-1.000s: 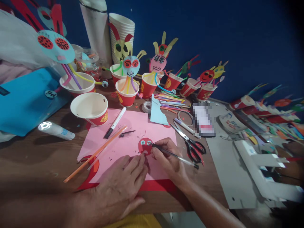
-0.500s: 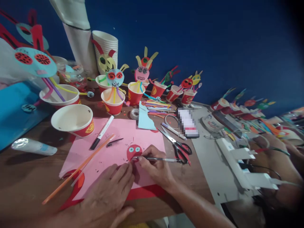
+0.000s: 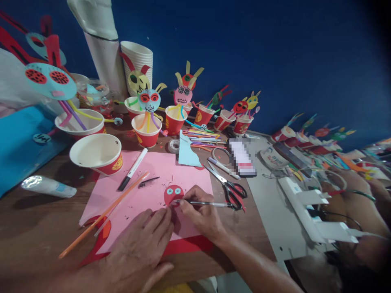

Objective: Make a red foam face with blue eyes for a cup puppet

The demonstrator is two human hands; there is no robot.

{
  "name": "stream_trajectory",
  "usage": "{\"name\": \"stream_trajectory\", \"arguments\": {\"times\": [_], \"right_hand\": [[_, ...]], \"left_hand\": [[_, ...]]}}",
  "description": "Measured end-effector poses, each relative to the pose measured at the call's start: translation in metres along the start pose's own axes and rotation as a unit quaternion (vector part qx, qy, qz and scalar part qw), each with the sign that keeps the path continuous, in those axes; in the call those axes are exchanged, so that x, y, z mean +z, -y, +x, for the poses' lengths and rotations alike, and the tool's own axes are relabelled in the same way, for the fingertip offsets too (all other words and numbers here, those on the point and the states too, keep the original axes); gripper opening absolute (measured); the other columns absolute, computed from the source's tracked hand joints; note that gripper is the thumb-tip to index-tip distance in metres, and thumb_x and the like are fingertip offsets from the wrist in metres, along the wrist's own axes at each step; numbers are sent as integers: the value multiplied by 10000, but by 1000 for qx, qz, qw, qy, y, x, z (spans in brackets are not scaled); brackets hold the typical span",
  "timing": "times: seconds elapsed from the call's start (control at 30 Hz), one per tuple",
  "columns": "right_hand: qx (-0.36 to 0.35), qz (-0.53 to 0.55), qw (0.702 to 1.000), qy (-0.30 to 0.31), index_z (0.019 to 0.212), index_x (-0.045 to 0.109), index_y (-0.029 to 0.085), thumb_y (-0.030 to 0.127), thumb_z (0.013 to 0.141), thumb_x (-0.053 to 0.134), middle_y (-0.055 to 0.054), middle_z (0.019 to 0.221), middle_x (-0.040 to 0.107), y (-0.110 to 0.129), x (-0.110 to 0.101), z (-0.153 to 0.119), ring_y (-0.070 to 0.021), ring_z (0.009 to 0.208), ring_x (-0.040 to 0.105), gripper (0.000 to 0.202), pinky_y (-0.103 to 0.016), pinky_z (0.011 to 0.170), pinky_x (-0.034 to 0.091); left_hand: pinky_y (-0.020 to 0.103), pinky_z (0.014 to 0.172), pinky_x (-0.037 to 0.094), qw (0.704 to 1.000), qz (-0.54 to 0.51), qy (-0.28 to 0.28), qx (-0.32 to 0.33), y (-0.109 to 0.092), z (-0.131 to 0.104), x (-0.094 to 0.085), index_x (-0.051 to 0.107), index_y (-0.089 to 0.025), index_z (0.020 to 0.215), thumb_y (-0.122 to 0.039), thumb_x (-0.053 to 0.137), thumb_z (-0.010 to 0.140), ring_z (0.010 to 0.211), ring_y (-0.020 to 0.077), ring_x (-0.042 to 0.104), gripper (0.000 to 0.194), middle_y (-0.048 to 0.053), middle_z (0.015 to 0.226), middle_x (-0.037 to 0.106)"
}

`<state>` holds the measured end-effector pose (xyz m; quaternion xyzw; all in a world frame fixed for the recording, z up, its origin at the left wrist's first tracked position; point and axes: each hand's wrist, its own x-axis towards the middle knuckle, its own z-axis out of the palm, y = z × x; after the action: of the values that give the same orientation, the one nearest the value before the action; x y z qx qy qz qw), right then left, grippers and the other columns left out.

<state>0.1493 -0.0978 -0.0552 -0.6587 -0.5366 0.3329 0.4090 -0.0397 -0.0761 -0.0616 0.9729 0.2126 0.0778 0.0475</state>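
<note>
A small red paper circle (image 3: 170,193) with two light-blue eyes lies on the pink paper sheet (image 3: 122,203). My right hand (image 3: 201,211) grips a pen (image 3: 210,204), its tip on the lower part of the circle. My left hand (image 3: 146,236) lies flat on the pink sheet with fingers stretched out, the fingertips close to the circle's lower edge. Left of the hands, an orange straw (image 3: 104,215), a black-and-white marker (image 3: 132,170) and a pen cap (image 3: 148,181) rest on the sheet. Red paper shows beneath the sheet.
Scissors (image 3: 226,183), a white marker (image 3: 222,167) and a phone (image 3: 242,158) lie to the right. An empty paper cup (image 3: 96,154) stands at the left near a glue tube (image 3: 50,186). Cups with paper figures line the back. A power strip (image 3: 301,211) and another person's arm (image 3: 360,199) are at the far right.
The view has shifted slightly, so things at the left appear a little further right. My right hand still has the pen on the red circle; my left hand stays flat.
</note>
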Motion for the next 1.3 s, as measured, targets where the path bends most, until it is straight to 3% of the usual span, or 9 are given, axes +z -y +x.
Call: {"name": "stream_trajectory", "arguments": {"times": [0.3,0.53,0.73,1.07,1.3], "right_hand": [[5,-6,1000,8,744,553,171,303,807,558,19,583,577,-1,0,0,-96,503,506,146,-194,470,387],[-9,-12,1000,8,749,551,174,311,807,568,30,565,568,-2,0,0,-89,481,495,150,-188,462,386],[-9,-1,1000,-16,860,528,191,294,838,541,7,654,629,-2,-4,0,-120,552,581,106,-212,519,458],[-108,-150,979,-83,888,544,207,288,829,545,-2,648,669,-2,-9,2,-141,547,630,100,-229,524,458],[-184,-296,936,-45,950,590,189,239,849,521,-25,663,678,-5,-12,-3,-136,543,618,132,-224,539,435]], "left_hand": [[412,928,263,1000,-3,7,4,0,2,-6,643,-145,1112,-583,379,858,1099,290,486,571,142,1198,599],[406,983,199,1000,2,-18,0,-1,-2,1,628,-148,1133,-568,368,872,1142,281,453,559,125,1242,573],[432,978,254,998,-24,51,1,1,-2,-4,539,-117,1243,-563,322,890,1172,300,432,608,152,1300,516],[468,974,279,993,-44,105,11,1,2,-13,461,-71,1300,-544,315,897,1183,325,417,638,175,1341,467],[461,957,308,993,-46,110,13,1,5,-16,465,-68,1293,-539,341,890,1165,325,434,632,172,1330,479]]}}
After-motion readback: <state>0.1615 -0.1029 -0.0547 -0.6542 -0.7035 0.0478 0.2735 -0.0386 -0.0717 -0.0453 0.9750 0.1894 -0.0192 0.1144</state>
